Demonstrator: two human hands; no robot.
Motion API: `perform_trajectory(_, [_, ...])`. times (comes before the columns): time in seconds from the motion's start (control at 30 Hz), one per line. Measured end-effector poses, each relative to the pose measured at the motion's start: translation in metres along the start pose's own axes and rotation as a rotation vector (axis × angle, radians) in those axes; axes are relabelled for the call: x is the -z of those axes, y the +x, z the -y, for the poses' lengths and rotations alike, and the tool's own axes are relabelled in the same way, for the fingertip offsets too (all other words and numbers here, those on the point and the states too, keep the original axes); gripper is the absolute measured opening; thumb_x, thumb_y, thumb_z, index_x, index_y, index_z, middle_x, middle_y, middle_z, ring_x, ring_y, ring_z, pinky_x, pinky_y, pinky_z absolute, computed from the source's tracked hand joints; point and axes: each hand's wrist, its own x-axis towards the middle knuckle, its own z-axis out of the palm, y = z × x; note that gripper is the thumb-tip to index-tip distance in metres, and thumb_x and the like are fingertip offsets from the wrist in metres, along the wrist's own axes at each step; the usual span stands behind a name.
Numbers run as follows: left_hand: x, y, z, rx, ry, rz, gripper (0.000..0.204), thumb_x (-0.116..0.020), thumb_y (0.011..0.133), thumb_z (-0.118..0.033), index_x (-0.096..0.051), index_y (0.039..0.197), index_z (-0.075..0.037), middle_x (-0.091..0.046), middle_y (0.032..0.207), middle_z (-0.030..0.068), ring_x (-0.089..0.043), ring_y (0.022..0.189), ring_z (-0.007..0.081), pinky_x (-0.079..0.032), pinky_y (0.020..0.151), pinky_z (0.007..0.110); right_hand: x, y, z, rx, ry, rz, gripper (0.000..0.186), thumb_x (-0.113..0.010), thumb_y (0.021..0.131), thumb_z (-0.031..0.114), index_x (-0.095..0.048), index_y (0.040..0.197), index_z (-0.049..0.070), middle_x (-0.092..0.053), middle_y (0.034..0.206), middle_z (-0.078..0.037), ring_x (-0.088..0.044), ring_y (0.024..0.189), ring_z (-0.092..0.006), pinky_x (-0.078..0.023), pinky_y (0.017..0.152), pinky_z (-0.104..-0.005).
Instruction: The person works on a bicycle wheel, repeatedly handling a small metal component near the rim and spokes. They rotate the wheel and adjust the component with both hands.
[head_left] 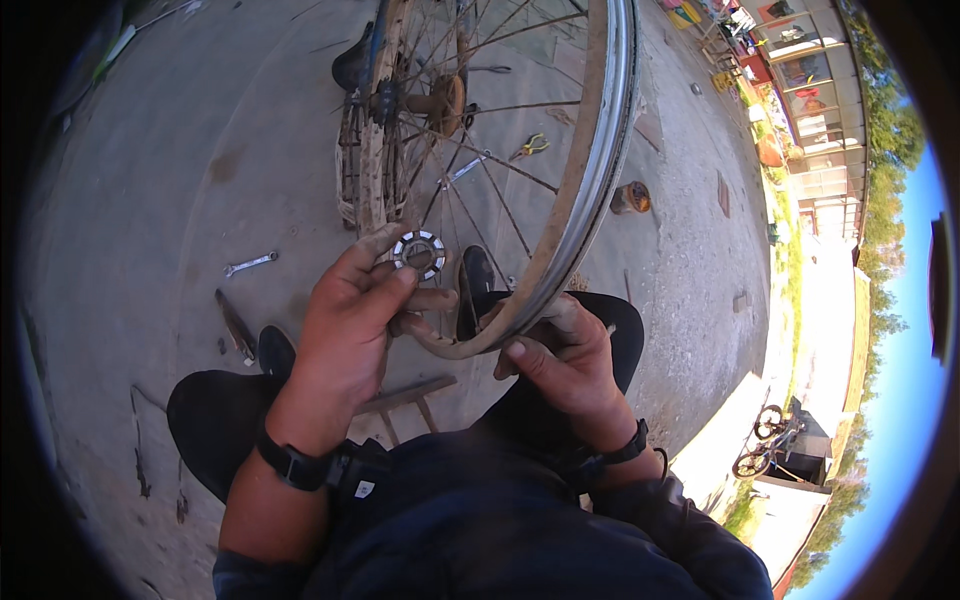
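Observation:
A rusty spoked bicycle wheel (601, 120) stands upright in front of me, its rim curving down between my knees. Pinched between the thumb and fingers of my left hand (345, 320) is a round, notched spoke wrench (434, 244), held beside the lower left of the rim. Some fingers of that hand reach to the rim's bottom. My right hand (570, 365) is closed round the lower right of the rim, thumb toward me and the other fingers partly hidden behind it. A rusty hub (440, 105) sits at the middle of the spokes.
On the concrete floor lie a wrench (251, 264) at left, a dark bar-like tool (235, 322) near my foot, another wrench (464, 171) behind the spokes and yellow-handled pliers (533, 146). A rusty can (631, 197) stands right of the wheel. Farther right is a parked bicycle (762, 447).

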Motion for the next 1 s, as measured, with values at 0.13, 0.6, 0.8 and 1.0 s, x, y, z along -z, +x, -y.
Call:
perform_trajectory(0.13, [0.003, 0.001, 0.004, 0.045, 0.178, 0.002, 0.044, -0.057, 0.103, -0.007, -0.05, 0.146, -0.002, -0.071, 0.119, 0.0094, -0.075, 0.093, 0.021, -0.055, 0.067, 0.026, -0.001, 0.001, 0.004, -0.04, -0.113, -0.046, 0.033, -0.081, 0.085, 0.004, -0.068, 0.114, -0.003, -0.071, 0.108, -0.009, -0.073, 0.091, -0.015, -0.059, 0.079, -0.0294])
perform_trajectory(0.6, [0.021, 0.0, 0.005, 0.294, 0.439, 0.2, 0.036, -0.061, 0.101, -0.002, -0.057, 0.137, 0.0, -0.073, 0.107, 0.0076, -0.07, 0.087, 0.0114, -0.055, 0.069, 0.026, 0.001, 0.003, -0.016, 0.015, -0.456, 0.169, 0.02, -0.075, 0.087, -0.003, -0.071, 0.107, -0.002, -0.071, 0.111, -0.014, -0.072, 0.095, -0.019, -0.06, 0.079, -0.0318])
perform_trajectory(0.8, [0.03, 0.007, 0.02, 0.296, 0.518, 0.248, 0.034, -0.061, 0.101, 0.0, -0.059, 0.135, 0.001, -0.073, 0.104, 0.0071, -0.067, 0.089, 0.0098, -0.057, 0.075, 0.027, -0.004, 0.006, -0.034, 0.06, -0.415, 0.164, 0.02, -0.076, 0.084, -0.003, -0.072, 0.103, -0.001, -0.072, 0.11, -0.012, -0.069, 0.102, -0.0201, -0.057, 0.086, -0.0342])
perform_trajectory(1.0, [0.031, 0.016, 0.018, 0.358, 0.559, 0.288, 0.035, -0.061, 0.1, -0.001, -0.058, 0.135, 0.001, -0.073, 0.104, 0.0081, -0.067, 0.094, 0.0115, -0.058, 0.078, 0.029, -0.004, 0.012, -0.049, 0.208, -0.573, 0.215, 0.023, -0.078, 0.08, -0.003, -0.071, 0.101, 0.002, -0.072, 0.106, -0.012, -0.069, 0.102, -0.0259, -0.056, 0.088, -0.0371])
